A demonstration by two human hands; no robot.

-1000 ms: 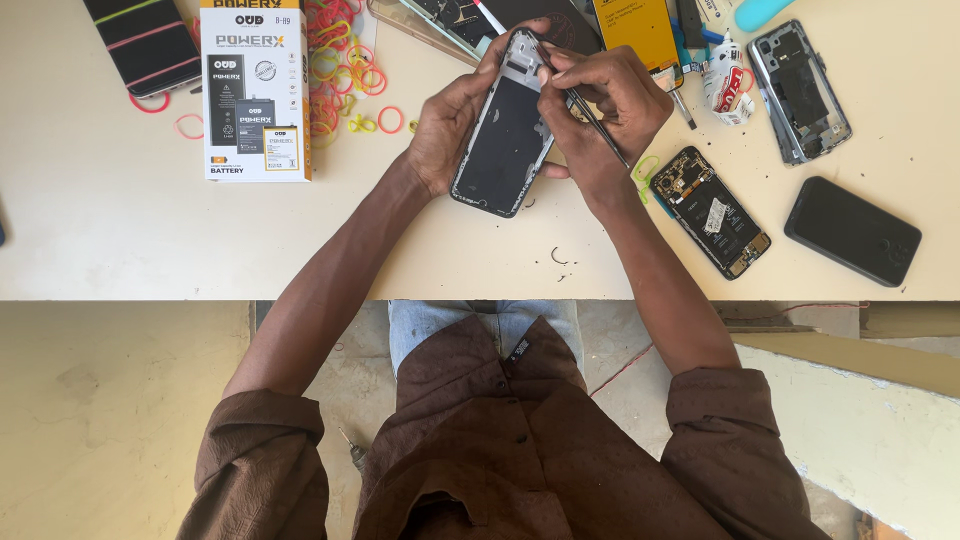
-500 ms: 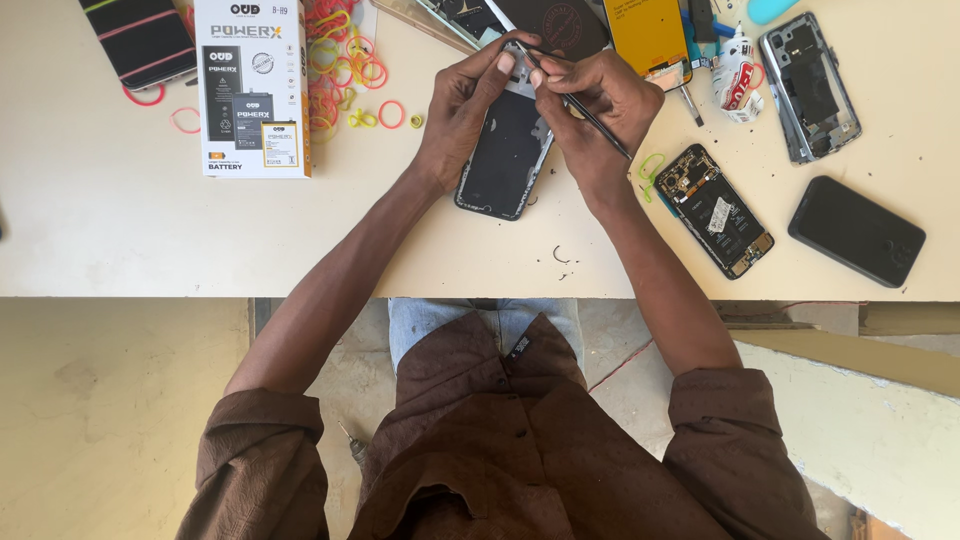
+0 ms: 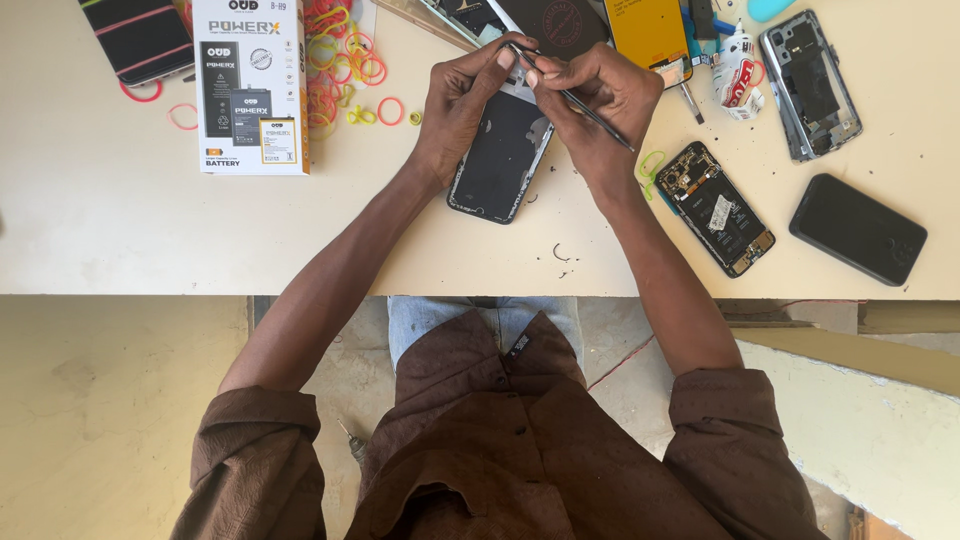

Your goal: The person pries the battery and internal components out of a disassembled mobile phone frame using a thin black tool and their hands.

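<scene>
A phone repair workshop: opened handsets [image 3: 718, 207] with bare circuit boards lie near the cream worktop's [image 3: 120, 230] right edge, a boxed replacement battery [image 3: 250, 85] and loose rubber bands [image 3: 340, 60] along its far edge

**A Table Full of Phone Parts**

The pale table [image 3: 120, 230] fills the top of the frame. An open phone [image 3: 497, 160] lies in the upper middle. At upper left sit a white box [image 3: 250, 85] and a striped case [image 3: 140, 38], with bright rubber bands [image 3: 340, 60] beside the box. At right lie an opened phone [image 3: 718, 208], a black phone [image 3: 857, 229], a grey phone frame [image 3: 810, 85] and a small tube [image 3: 738, 75].
</scene>
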